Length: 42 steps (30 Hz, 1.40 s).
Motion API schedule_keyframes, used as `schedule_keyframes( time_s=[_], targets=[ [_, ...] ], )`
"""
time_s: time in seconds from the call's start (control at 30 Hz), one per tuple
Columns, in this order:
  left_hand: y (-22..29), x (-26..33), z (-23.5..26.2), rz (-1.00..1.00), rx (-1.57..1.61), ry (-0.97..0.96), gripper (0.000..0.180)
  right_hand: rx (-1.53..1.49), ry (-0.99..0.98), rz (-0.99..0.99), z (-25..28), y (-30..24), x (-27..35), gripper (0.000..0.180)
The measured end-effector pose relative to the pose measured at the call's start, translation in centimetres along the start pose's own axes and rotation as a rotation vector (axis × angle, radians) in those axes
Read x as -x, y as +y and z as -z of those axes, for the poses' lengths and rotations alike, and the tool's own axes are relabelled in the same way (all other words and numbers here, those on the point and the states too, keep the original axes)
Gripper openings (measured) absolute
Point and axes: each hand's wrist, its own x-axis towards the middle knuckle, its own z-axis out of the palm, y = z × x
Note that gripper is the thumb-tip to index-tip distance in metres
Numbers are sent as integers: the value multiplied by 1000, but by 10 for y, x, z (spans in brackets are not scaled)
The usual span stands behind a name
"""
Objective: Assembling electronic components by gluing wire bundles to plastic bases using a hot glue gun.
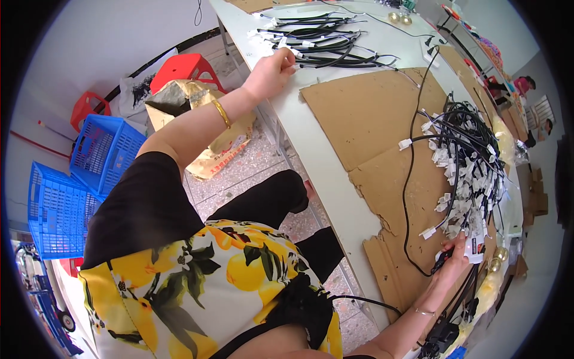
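Note:
At the far left edge of the white table, my left hand [272,73] is closed, its fingertips against the tag ends of the nearest bundle of black cables [341,61]. Whether it grips one of them is hidden by the fingers. On the right, my right hand [452,261] curls round the thick end of a black cord [407,209], which loops away across the cardboard. By its fingertips are a white labelled piece [476,246] and a tangled heap of black cables with white tags [463,161].
Brown cardboard [373,113] covers part of the table [326,140]. A black adapter [441,335] and gold round pieces [497,258] lie at the right. On the left floor stand blue crates [60,206], a red stool [185,69] and an open paper sack [224,149].

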Motion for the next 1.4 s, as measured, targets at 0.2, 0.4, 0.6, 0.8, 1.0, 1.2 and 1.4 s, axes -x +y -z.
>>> schedule_keyframes(
  time_s=[0.2, 0.4, 0.6, 0.8, 1.0, 1.2, 1.4],
  targets=[
    [0, 9, -4, -91, -120, 52, 16, 27, -8, 36, -4, 3, -1, 22],
    [3, 8, 1, -63, -205, -28, 25, 22, 46, -37, -7, -4, 4, 22],
    [11, -14, 14, -150, -126, 108, 20, 8, 14, -11, -7, -12, 4, 17],
    [86, -30, -33, -331, 58, 12, 16, 10, -21, 27, -12, -14, 1, 19],
    [191, -9, -120, -322, 407, -223, 13, -77, -98, 98, -2, -19, 13, 27],
    [245, 19, -163, -238, 694, -418, 14, -220, -286, 164, -35, -57, 36, 26],
    [270, 41, -171, -116, 874, -423, 21, -16, -202, 238, -59, -68, 37, 15]
  ],
)
